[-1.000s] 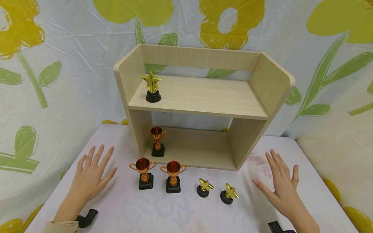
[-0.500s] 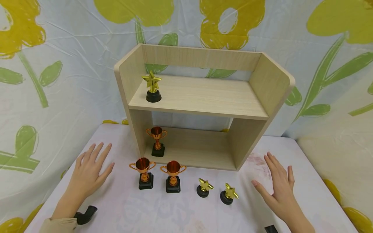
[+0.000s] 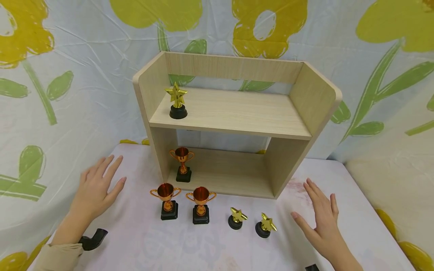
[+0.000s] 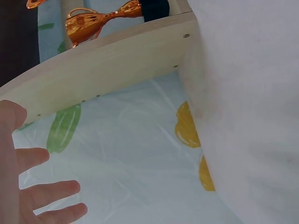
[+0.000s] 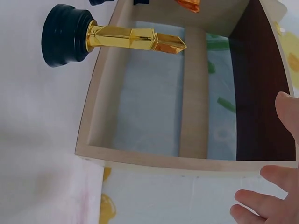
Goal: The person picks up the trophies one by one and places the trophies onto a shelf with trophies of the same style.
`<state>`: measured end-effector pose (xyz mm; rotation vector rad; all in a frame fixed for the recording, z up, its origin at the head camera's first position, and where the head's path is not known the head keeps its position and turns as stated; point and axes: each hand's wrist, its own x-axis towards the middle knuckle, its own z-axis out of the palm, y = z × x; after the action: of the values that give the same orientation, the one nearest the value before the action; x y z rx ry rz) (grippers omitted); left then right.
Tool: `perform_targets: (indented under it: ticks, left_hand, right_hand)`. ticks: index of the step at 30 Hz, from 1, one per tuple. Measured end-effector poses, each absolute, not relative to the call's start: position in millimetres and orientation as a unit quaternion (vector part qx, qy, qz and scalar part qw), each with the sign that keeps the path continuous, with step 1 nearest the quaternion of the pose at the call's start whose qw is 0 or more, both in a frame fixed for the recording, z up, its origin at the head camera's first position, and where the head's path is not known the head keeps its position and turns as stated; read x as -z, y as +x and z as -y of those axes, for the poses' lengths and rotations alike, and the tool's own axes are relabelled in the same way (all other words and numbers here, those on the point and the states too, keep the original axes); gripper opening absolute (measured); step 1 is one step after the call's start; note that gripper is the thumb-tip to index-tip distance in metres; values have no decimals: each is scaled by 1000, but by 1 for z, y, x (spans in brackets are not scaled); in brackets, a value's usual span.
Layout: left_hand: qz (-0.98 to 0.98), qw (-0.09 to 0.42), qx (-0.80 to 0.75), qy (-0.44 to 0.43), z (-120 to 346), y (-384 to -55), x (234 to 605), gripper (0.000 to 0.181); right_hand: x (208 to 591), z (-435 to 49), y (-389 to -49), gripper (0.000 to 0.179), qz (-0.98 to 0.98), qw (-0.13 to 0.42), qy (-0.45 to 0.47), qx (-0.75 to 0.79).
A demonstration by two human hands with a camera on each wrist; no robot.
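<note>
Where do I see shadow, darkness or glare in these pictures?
Head view: soft shadow on the table beside the right hand; left wrist view: bright glints on the copper cup; right wrist view: glare on the gold star trophy, upper shelf's underside very dark.

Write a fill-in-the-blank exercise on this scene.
The pale wooden upper shelf holds one gold trophy shaped like a ____.
The shiny copper-coloured two-handled cup on the lower shelf has a base coloured ____.
Shiny copper-coloured cups on the white table number ____.
The bare hand nearest the gold trophies on the table is the ____ one.
Missing words: star; black; two; right.
</note>
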<state>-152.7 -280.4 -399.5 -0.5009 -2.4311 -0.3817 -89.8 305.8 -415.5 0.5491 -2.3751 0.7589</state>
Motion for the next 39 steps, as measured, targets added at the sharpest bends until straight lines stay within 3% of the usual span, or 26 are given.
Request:
perform_targets:
  ticks: [17, 39]
  left_hand:
    - [912, 326, 139, -205, 272, -160, 378, 55]
    - [890, 370, 168, -208, 274, -162, 345, 55]
  right_hand:
    - [420, -292, -88, 70, 867, 298, 242, -317]
    - [430, -278, -88, 63, 847, 304, 275, -339]
